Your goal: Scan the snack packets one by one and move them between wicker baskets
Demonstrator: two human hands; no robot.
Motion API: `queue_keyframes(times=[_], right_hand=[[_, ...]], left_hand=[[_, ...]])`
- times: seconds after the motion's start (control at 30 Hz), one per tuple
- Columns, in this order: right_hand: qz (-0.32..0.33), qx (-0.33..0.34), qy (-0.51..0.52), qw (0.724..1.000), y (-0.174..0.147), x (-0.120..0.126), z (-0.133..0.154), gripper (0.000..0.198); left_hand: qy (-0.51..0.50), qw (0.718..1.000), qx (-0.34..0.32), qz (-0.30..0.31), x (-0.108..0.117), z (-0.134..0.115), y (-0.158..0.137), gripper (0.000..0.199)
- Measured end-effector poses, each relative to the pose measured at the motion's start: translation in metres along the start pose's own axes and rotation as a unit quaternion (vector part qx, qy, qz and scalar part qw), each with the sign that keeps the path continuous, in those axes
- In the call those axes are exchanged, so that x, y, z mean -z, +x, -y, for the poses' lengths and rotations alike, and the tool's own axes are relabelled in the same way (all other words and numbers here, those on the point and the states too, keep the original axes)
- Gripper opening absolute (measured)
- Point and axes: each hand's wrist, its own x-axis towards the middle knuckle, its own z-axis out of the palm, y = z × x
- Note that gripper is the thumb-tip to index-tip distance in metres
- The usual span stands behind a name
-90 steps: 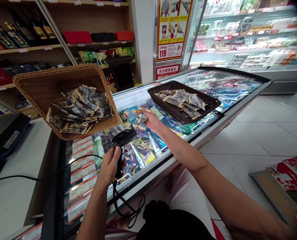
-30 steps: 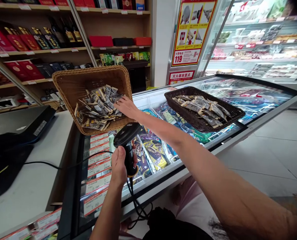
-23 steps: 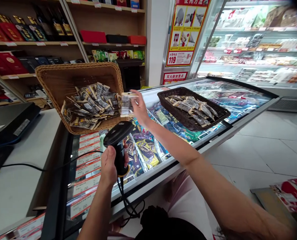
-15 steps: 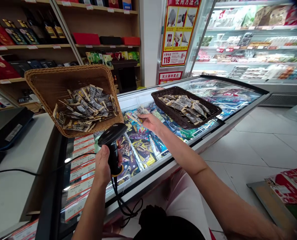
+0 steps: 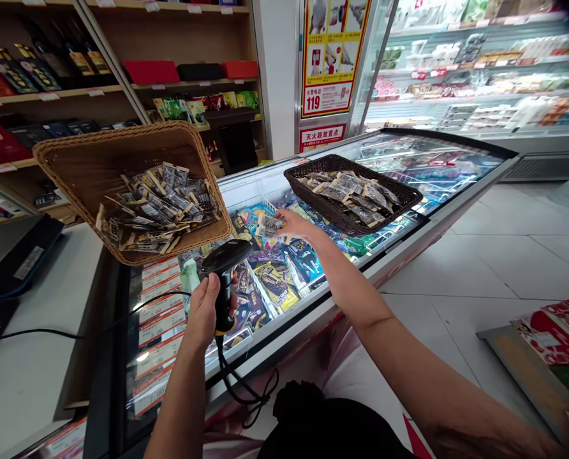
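A packet [image 5: 268, 226] was pinched at one edge by the right hand [image 5: 295, 225], over the freezer [image 5: 289, 330] and near the head of the scanner [image 5: 227, 255], whose handle was clasped in the left hand [image 5: 204, 307]. The packet was judged light and pliable, its film slippery, its contents perhaps easily crushed; a hold by the edge seemed best. Its print could not be read, its gripped edge was covered, and the scanner's underside was hidden.
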Motion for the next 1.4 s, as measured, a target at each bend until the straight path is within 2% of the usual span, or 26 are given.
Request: queue_keyframes(times=[0.1,0.23,0.33,0.47,0.63,0.77,1.07,1.17,1.23,1.27,1.33,1.37,1.4], right_hand=[[0.038,0.029,-0.097,0.994,0.000,0.003,0.009,0.046],[-0.010,0.039,-0.023,0.999,-0.006,-0.002,0.023,0.052],[-0.036,0.045,0.021,0.998,-0.008,-0.007,0.028,0.039],[-0.038,0.025,-0.005,0.999,-0.008,-0.012,0.024,0.039],[0.003,0.003,-0.054,0.999,-0.012,-0.020,0.021,0.043],[0.027,-0.006,-0.063,0.998,-0.016,-0.025,0.024,0.042],[-0.003,-0.012,-0.055,0.998,-0.017,-0.030,0.030,0.038],[-0.076,0.039,-0.042,0.995,-0.013,-0.019,0.036,0.041],[-0.186,0.087,-0.039,0.978,-0.011,0.006,0.043,0.041],[-0.257,0.107,-0.041,0.960,-0.010,0.024,0.047,0.040],[-0.401,0.131,-0.057,0.905,-0.011,0.069,0.055,0.033],[-0.455,0.137,-0.072,0.877,-0.013,0.093,0.059,0.032],[-0.477,0.137,-0.106,0.862,-0.016,0.117,0.063,0.032]], left_hand=[[0.016,1.000,0.006,0.012,0.002,0.002,0.000,0.064],[0.052,0.997,0.012,0.050,0.004,0.002,-0.001,0.067],[0.081,0.994,0.012,0.075,0.003,-0.001,-0.003,0.070],[0.097,0.990,0.019,0.102,0.000,-0.003,-0.005,0.070],[0.114,0.986,0.018,0.120,-0.001,-0.003,-0.005,0.070],[0.111,0.985,0.029,0.125,0.002,-0.003,-0.005,0.068],[0.119,0.987,0.012,0.105,-0.001,-0.005,-0.005,0.073],[0.117,0.989,0.017,0.092,-0.001,-0.005,-0.004,0.074],[0.110,0.991,0.023,0.078,0.000,-0.002,-0.003,0.073],[0.106,0.992,0.024,0.072,0.001,0.000,-0.002,0.072],[0.099,0.993,0.020,0.066,0.002,0.004,-0.001,0.070],[0.097,0.993,0.016,0.065,0.003,0.006,-0.001,0.069],[0.096,0.993,0.012,0.064,0.004,0.006,-0.001,0.068]])
